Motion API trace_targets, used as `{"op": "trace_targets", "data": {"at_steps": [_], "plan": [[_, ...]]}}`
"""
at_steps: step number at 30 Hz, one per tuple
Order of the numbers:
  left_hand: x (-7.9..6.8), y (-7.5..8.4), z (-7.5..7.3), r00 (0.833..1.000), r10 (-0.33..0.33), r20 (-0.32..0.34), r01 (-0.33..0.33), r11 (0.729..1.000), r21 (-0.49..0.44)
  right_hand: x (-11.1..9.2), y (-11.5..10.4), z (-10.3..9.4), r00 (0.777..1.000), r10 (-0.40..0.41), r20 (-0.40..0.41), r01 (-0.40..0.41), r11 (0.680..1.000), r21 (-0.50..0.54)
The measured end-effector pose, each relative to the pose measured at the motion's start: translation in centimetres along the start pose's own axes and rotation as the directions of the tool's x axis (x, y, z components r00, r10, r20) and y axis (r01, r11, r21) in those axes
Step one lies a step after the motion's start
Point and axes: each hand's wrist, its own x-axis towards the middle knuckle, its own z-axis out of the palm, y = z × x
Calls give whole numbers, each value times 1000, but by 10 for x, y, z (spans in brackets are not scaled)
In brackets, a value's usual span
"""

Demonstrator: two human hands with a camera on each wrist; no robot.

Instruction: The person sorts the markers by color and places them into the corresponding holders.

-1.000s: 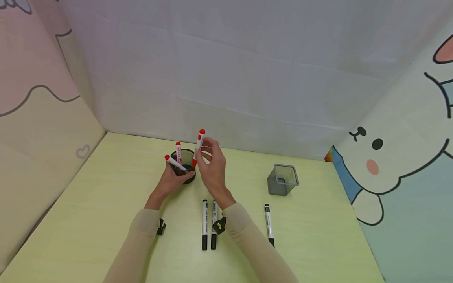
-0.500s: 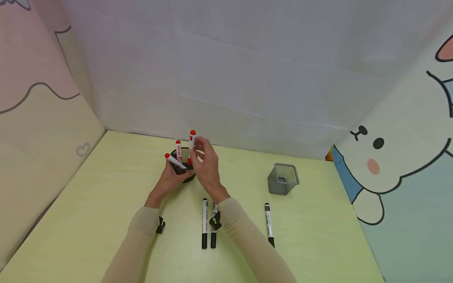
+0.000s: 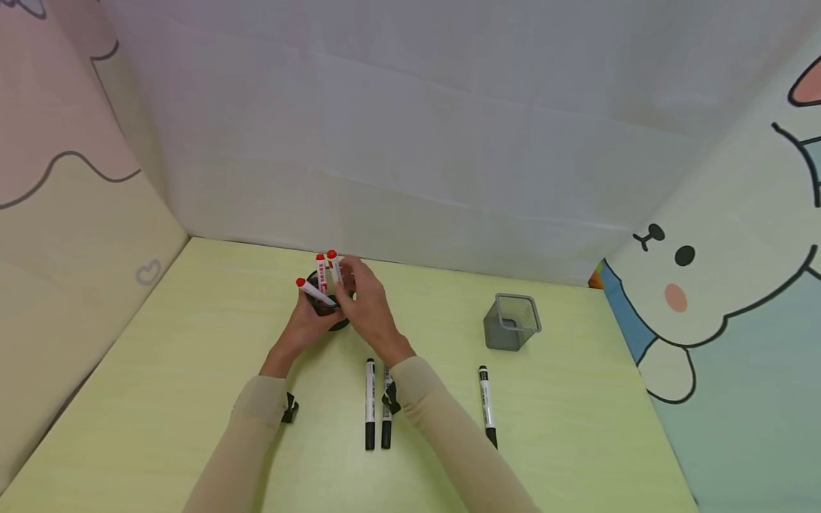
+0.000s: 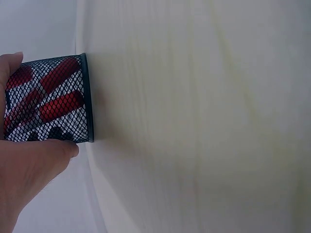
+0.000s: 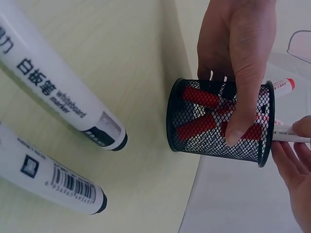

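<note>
In the head view my left hand (image 3: 300, 333) grips a round black mesh pen cup (image 4: 89, 107) near the table's back edge. Two red-capped whiteboard markers stand in it: one upright marker (image 3: 321, 269) and one leaning marker (image 3: 313, 291) over the left of the rim. My right hand (image 3: 372, 308) pinches a third red-capped marker (image 3: 334, 263), its lower end inside the cup. Through the mesh in the right wrist view, the red lower ends show, while the left thumb (image 5: 243, 111) lies along the cup's side.
Two black-capped markers, a left one (image 3: 370, 410) and a right one (image 3: 386, 424) partly behind the right wrist strap, lie in front of the cup. Farther right are a third black-capped marker (image 3: 487, 402) and a square grey mesh holder (image 3: 502, 336). A white sheet (image 3: 449, 142) hangs behind.
My right hand has moved left and lowered the red-capped marker from the cup's right rim down into it. The left hand keeps its grip on the cup.
</note>
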Motion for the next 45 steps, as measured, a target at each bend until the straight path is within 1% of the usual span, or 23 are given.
{"op": "trace_targets", "data": {"at_steps": [6, 11, 14, 19, 22, 25, 29, 33, 36, 40, 42, 45], "plan": [[0, 0, 1, 1000, -9, 3, 9, 1000, -6, 0, 0, 1, 999, 39, 30, -37, 997, -69], [1, -2, -1, 1000, -24, -2, 24, 1000, 11, 3, -3, 1, 994, 78, 75, -64, 984, -165], [0, -3, -2, 999, -34, -1, 34, 999, 20, 5, -6, 2, 989, 105, 109, -79, 972, -222], [-1, -4, -2, 999, -42, -5, 42, 999, 32, 9, -11, 2, 981, 125, 150, -76, 952, -298], [-1, -5, -2, 999, -47, -5, 47, 998, 30, 11, -13, 3, 974, 146, 175, -82, 941, -328], [0, -6, -2, 998, -55, -8, 55, 998, 27, 13, -14, 4, 962, 181, 206, -101, 932, -348], [1, -6, -1, 997, -70, -13, 71, 996, 46, 12, -13, 6, 951, 214, 224, -124, 926, -357], [2, -4, 0, 996, -87, -21, 88, 994, 60, 12, -14, 6, 951, 224, 214, -134, 920, -368], [3, -4, 1, 996, -85, -17, 86, 995, 49, 13, -13, 6, 950, 232, 210, -142, 918, -370], [3, -6, 2, 998, -56, -4, 56, 998, 29, 12, -13, 4, 948, 234, 216, -155, 932, -327], [3, -7, 2, 1000, -30, 5, 30, 999, 10, 11, -12, 4, 949, 228, 218, -157, 941, -300], [4, -8, 2, 1000, 0, 18, 0, 1000, -22, 10, -10, 3, 950, 224, 216, -170, 955, -242]]}}
